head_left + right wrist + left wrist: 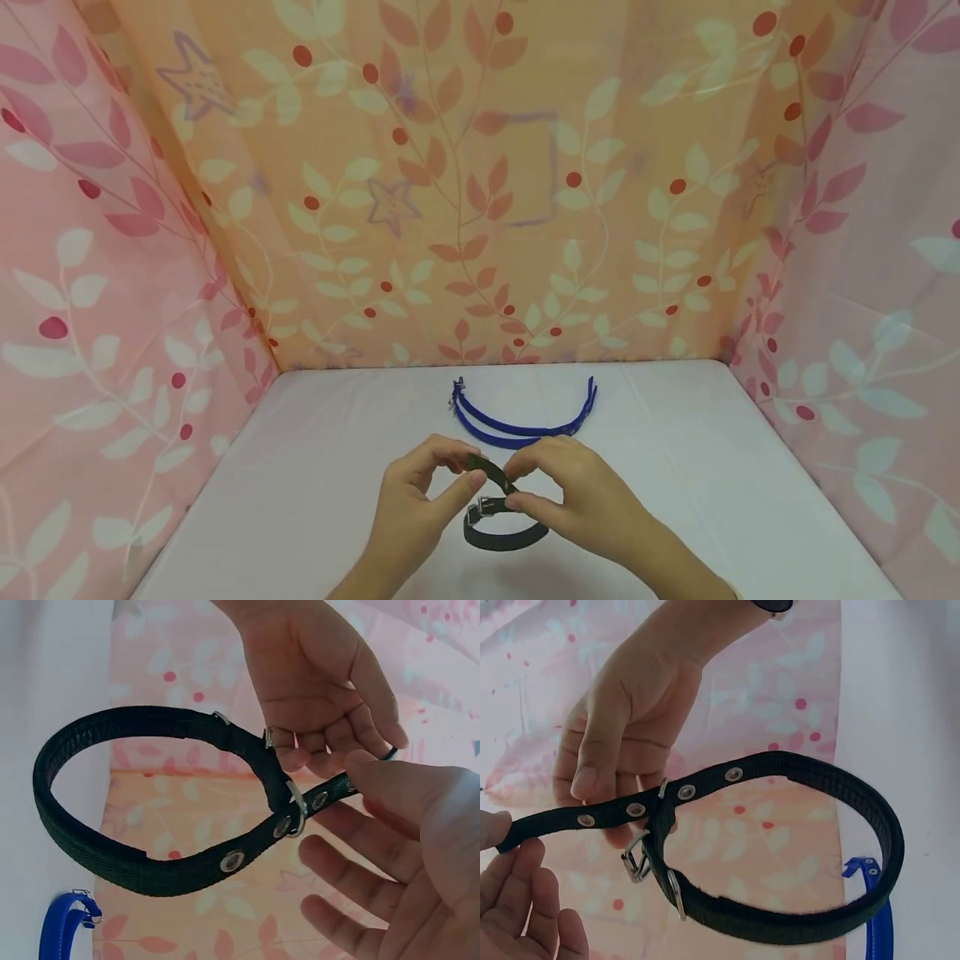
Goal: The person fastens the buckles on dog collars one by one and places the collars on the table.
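Observation:
A dark green collar (506, 542) forms a loop between the hands, with metal eyelets (687, 792) along its strap. My left hand (420, 492) pinches the strap's free end between thumb and fingers. Farther along the strap, nearer the buckle, my right hand (573, 483) holds it with the thumb on top, as the right wrist view shows. A silver buckle (635, 859) and a D-ring (676, 896) sit on the loop. Through a metal loop (297, 810) passes the eyelet strap. The right fingertips are partly hidden behind the strap in the left wrist view.
Beyond the hands, blue collar straps (495, 442) with metal fittings lie curved on the white table (315, 467); whether they are one collar or two I cannot tell. Leaf-patterned cloth walls (450, 208) stand at the back and both sides.

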A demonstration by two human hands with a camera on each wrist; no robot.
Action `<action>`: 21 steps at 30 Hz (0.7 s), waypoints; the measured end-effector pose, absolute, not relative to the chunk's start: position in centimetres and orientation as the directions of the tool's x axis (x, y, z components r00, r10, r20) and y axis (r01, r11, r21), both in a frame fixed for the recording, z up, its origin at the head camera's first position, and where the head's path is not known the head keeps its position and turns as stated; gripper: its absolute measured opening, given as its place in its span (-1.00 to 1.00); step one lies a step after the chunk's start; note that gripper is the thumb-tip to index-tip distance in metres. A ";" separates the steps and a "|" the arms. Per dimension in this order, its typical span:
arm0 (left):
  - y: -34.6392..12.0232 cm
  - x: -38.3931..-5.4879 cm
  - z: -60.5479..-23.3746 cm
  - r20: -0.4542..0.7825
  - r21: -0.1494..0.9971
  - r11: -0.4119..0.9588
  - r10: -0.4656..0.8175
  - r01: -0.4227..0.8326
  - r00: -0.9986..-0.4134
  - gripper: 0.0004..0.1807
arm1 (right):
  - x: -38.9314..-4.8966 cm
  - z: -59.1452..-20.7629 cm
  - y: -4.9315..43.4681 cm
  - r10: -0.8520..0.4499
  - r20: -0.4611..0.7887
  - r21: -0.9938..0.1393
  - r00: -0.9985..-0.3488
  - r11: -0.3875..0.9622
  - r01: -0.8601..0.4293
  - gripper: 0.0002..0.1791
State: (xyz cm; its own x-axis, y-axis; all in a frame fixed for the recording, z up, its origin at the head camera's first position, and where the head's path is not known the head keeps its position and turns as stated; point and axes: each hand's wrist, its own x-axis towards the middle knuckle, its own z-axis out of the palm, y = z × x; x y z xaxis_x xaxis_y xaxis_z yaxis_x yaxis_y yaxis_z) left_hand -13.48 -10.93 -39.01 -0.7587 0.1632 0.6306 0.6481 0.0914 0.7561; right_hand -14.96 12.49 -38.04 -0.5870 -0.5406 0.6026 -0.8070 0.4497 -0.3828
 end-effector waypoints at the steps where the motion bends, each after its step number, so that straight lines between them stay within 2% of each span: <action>1: -10.9 -13.5 -39.1 0.642 0.747 0.083 0.167 0.659 -0.748 -0.76 | -14.9 -38.0 12.4 -0.536 0.619 -0.371 -0.573 0.443 -0.816 -0.71; 5: -10.7 -13.5 -39.4 0.665 0.727 0.076 0.170 0.683 -0.727 -0.74 | -15.0 -38.0 12.3 -0.518 0.688 -0.326 -0.509 0.405 -0.854 -0.69; 9: -10.6 -13.5 -39.5 0.577 0.792 0.126 0.163 0.597 -0.800 -0.73 | -15.2 -37.9 12.4 -0.450 0.744 -0.332 -0.494 0.393 -0.858 -0.72; 14: -10.6 -13.8 -39.9 0.455 0.843 0.208 0.216 0.496 -0.864 -0.70 | -15.3 -37.9 12.4 -0.349 0.804 -0.362 -0.482 0.357 -0.861 -0.61; 16: -10.5 -13.8 -40.0 0.365 0.849 0.285 0.292 0.445 -0.884 -0.59 | -15.2 -37.9 12.4 -0.327 0.806 -0.377 -0.493 0.358 -0.854 -0.57; 19: -10.2 -13.9 -40.3 0.178 0.848 0.395 0.416 0.354 -0.892 -0.37 | -15.1 -37.7 12.5 -0.300 0.784 -0.428 -0.544 0.374 -0.823 -0.56; 21: -10.0 -14.0 -40.4 0.096 0.859 0.409 0.462 0.308 -0.882 -0.35 | -15.0 -37.7 12.5 -0.277 0.768 -0.468 -0.577 0.373 -0.801 -0.56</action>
